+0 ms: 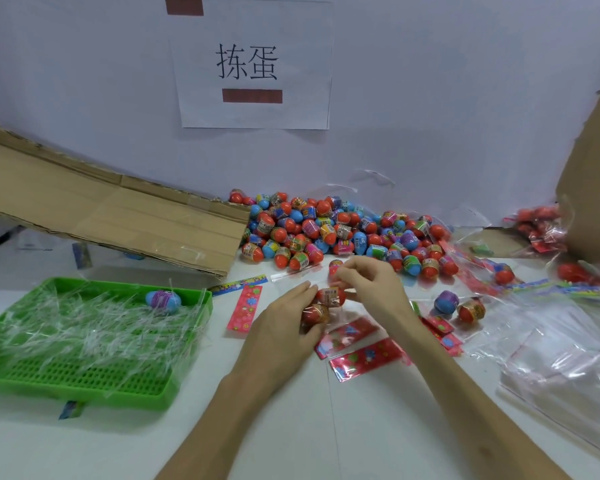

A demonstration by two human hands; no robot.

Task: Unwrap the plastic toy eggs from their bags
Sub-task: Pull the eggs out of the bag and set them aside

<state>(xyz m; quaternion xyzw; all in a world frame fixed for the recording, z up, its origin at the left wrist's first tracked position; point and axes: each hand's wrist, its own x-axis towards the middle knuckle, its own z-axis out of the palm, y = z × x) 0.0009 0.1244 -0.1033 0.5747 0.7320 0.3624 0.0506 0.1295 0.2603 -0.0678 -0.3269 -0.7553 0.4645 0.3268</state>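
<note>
My left hand [284,323] holds a clear plastic bag [329,306] with red toy eggs [331,295] inside, low over the middle of the white table. My right hand [371,282] pinches the top of the same bag just above the eggs. A second red egg [315,312] sits lower in the bag against my left fingers. A big heap of unwrapped red and blue eggs [326,230] lies behind my hands by the wall.
A green perforated tray [84,379] at left holds clear plastic strips and one blue-purple egg [163,300]. Flattened cardboard [118,216] leans behind it. Red card inserts [361,355], loose eggs [447,301] and empty clear bags [561,362] lie at right, beside a cardboard box [593,188].
</note>
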